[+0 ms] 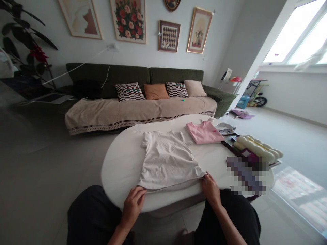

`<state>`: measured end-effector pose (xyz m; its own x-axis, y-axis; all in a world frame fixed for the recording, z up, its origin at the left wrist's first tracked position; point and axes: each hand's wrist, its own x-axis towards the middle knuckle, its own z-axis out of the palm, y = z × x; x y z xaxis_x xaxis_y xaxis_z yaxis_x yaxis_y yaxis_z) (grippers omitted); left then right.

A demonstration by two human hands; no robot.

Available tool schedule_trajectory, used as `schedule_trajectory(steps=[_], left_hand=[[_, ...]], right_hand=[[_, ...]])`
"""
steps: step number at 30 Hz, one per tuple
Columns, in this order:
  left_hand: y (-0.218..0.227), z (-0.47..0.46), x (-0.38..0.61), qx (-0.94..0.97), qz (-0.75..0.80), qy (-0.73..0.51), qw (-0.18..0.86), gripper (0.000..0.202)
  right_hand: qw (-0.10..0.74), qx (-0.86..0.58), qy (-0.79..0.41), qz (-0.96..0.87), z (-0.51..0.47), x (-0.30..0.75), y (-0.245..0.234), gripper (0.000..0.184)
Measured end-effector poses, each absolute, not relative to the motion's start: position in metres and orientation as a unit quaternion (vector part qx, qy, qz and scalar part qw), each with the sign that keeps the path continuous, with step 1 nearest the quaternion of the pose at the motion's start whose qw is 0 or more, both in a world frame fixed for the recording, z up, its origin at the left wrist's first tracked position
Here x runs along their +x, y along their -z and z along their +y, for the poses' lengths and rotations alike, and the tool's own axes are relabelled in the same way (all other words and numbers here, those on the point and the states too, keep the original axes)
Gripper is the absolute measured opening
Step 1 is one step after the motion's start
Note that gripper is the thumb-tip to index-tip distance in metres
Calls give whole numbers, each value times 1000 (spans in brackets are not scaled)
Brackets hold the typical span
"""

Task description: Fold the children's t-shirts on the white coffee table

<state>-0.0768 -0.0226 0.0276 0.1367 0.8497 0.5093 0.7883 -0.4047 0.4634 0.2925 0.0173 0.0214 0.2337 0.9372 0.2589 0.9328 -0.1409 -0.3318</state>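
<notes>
A white T-shirt [168,160] lies spread on the white table [117,163], its sleeves toward the sofa and its hem toward me. My left hand [134,200] pinches the hem at its left corner. At the right corner of the hem, my right hand [211,189] has its fingers closed on the cloth. Between the hands the two layers of the hem part slightly, and some wrinkles run across the shirt. A folded pink T-shirt [204,132] rests farther back on the right, apart from both hands.
On the table's right side stand a dark tray [230,147] and a cream padded tissue-box cover [258,148]; a blurred-out patch lies nearer me. Behind the table is a green sofa [102,76] with several cushions. My knees are against the near side.
</notes>
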Motion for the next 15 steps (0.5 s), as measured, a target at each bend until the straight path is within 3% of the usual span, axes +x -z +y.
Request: schedule_trajectory(steps=[8,12,15], left_hand=[[-50,-44,-85,802,525,-271,86,30],[-83,-45,-91,836,475,-200,187,29],[-112,-9,-81,822,482,-223,206,28]], right_hand=[[173,-716,6,-677,-9,308,-53,28],[135,-693,-15,-708,-7,317,-80,24],[137,-682,-38,-718,21,299,-98,30]])
